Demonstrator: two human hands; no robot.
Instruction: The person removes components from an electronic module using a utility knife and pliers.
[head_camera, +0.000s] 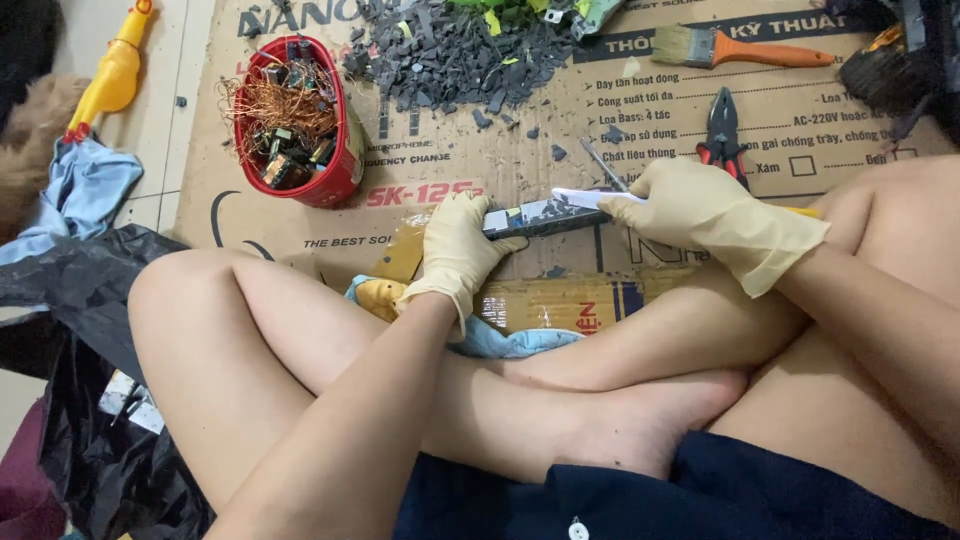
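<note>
Crossed bare legs (480, 400) fill the foreground, w/ both gloved hands working just beyond. Left hand (457, 250) has its fingers curled around one end of a dark narrow strip (540, 215), holding it above the cardboard sheet (620, 110); right hand (700, 215) pinches a thin white-bladed tool (585, 198) against the strip's top. Red-handled pliers (722, 135) lie just behind the right hand. Farther out: red tub (340, 175) of copper wire, a grey fragment pile (450, 55), orange-handled brush (740, 48).
</note>
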